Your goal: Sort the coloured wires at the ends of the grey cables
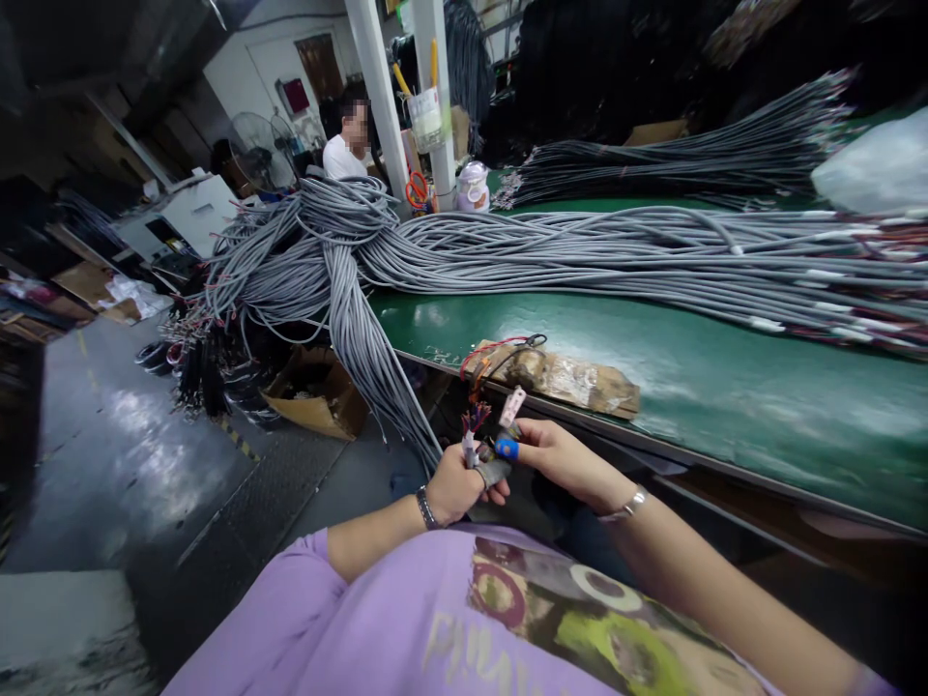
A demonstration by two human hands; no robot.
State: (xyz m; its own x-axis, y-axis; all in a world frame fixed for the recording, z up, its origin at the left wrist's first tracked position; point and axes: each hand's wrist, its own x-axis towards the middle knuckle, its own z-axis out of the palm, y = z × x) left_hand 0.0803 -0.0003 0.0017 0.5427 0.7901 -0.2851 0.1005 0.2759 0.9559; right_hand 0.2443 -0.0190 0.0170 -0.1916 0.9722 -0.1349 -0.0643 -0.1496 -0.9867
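Left hand [456, 483] has a snug grip on the wire bundle [475, 422], tips pointing far, just off the surface's [710, 372] near edge. Right hand [558, 454]'s just right, fingers narrow beneath a pale piece [513, 407]; can't tell if gripped.

Wire bundle [475, 420], multicoloured ends splayed upward, pale rectangular piece [512, 407] tilted, just beside

A purple-and-white jar [474, 190] stands on the green tabletop [725, 358]. Left of the jar: orange-handled scissors [416, 189]. Above-left of the jar: a clear holder [425, 121] containing yellow-handled tools [433, 63]. Farther left of the jar: a person [340, 158] in white, then a fan [253, 155]. Right of the jar: a dark cable bundle [674, 155]; farther right, a translucent plastic bag [881, 164].
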